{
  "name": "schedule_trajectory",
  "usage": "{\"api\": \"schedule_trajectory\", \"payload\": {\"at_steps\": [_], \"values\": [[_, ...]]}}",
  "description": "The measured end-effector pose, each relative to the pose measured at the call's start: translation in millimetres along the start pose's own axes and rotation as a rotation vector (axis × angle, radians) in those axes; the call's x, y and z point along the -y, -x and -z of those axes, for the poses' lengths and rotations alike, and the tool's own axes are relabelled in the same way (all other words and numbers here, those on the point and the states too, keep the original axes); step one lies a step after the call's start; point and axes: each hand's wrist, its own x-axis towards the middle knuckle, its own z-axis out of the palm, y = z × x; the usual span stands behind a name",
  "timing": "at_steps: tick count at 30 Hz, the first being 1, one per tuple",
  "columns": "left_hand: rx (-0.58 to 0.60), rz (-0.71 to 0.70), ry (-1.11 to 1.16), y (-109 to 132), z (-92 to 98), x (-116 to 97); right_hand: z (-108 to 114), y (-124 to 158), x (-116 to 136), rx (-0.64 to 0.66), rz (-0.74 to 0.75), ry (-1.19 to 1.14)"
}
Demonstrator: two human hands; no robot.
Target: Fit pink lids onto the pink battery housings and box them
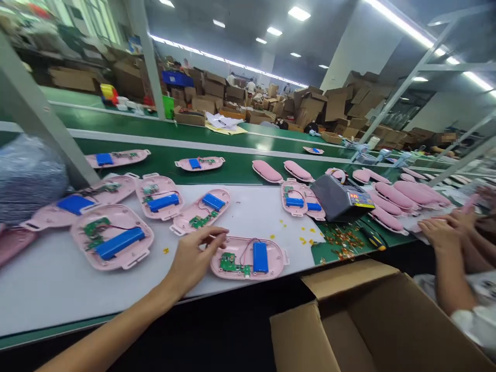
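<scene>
My left hand point(196, 256) reaches in from the lower left, its fingers loosely bent and apart at the left end of a pink plastic shell half point(275, 266). Nothing shows between the fingers; whether they touch the shell's rim I cannot tell. This shell lies open side up near the table's front edge. Inside it sit a green circuit board point(229, 262) and a blue battery point(261, 257), joined by thin wires. Just behind my hand lies another pink shell half point(185, 219) with a battery and board. My right hand is out of view.
More open shells point(83, 245) lie at left. A dark box with a red display point(337, 199), scattered copper-coloured parts point(343, 240) and a screwdriver point(374, 238) are at right. An open carton point(294, 336) stands in front. A co-worker's hands point(439, 232) work at far right.
</scene>
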Motion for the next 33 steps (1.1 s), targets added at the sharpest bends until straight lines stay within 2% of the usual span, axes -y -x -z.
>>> {"api": "schedule_trajectory", "payload": {"at_steps": [2, 3, 5, 7, 10, 13, 15, 18, 20, 21, 23, 25, 27, 28, 30, 33], "values": [[-0.005, 0.055, 0.015, -4.9, 1.8, -4.0, 25.7, 66.7, 10.5, -0.01, -0.094, -0.006], [-0.009, 0.066, 0.012, -7.8, 2.9, -5.2, 32.2, 91.1, 21.6, -0.022, -0.129, -0.001], [-0.018, 0.058, 0.001, -11.8, 5.2, -6.3, 23.7, 113.9, 54.6, -0.007, -0.16, -0.074], [-0.003, 0.028, 0.0, -10.1, 7.9, -7.0, -12.3, 107.5, 98.1, 0.09, -0.169, -0.311], [0.016, -0.035, 0.031, -1.3, 11.5, -6.2, -89.1, 82.8, 171.9, 0.332, -0.101, -0.647], [0.001, -0.132, 0.032, 2.0, 13.4, -2.6, -152.4, 70.6, 231.1, 0.473, -0.037, -0.88], [0.057, -0.191, 0.046, 0.7, 14.0, -1.5, -179.5, 67.2, 257.7, 0.581, -0.019, -1.0], [0.248, -0.207, 0.164, -2.0, 12.7, -0.9, -203.7, 66.2, 291.7, 0.755, 0.038, -1.011], [0.334, -0.125, 0.296, -3.1, 9.7, 2.2, -213.4, 70.1, 313.8, 0.747, 0.051, -0.988], [0.337, -0.065, 0.376, -3.4, 7.7, 5.1, -216.7, 73.5, 323.2, 0.722, 0.022, -1.001], [0.289, 0.042, 0.529, -3.8, 3.6, 12.0, -220.6, 83.1, 334.7, 0.758, -0.105, -1.072], [0.219, 0.096, 0.615, -3.7, 0.5, 18.0, -221.8, 95.3, 333.9, 0.954, -0.221, -1.136], [0.183, 0.108, 0.612, -3.3, -1.0, 20.5, -221.8, 107.5, 323.1, 1.164, -0.225, -1.087], [0.177, 0.116, 0.591, -3.1, -1.1, 20.4, -221.3, 112.2, 316.0, 1.215, -0.2, -1.036], [0.161, 0.12, 0.546, -3.0, -0.3, 18.9, -217.7, 115.3, 302.6, 1.178, -0.148, -0.957], [0.091, 0.128, 0.524, -4.0, 2.2, 16.8, -201.0, 101.5, 291.0, 1.045, -0.029, -1.003]]}}
